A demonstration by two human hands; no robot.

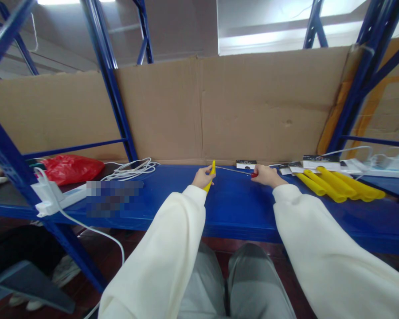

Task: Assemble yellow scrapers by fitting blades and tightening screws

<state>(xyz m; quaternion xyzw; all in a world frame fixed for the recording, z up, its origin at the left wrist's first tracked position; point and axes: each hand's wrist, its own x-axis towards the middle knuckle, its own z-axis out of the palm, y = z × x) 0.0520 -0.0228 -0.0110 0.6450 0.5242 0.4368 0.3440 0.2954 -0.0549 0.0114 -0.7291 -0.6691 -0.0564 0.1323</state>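
Observation:
A slim yellow piece (213, 168) stands slanted in my left hand (204, 177), its fingers closed round it above the blue shelf (239, 208). My right hand (267, 175) is closed on a small red item (254, 175) a short way to the right. Between the two hands runs a thin, light-coloured strand or rod (232, 169); its exact nature is too small to tell. Behind my right hand lies a black and white card (246, 164) near the cardboard.
Several yellow tubes (335, 184) with black and white cards lie at the right. Coiled white cable (136, 168), a white power strip (69, 197) and a red plastic bag (71, 168) are at the left. A cardboard panel (252, 106) stands behind, between blue posts.

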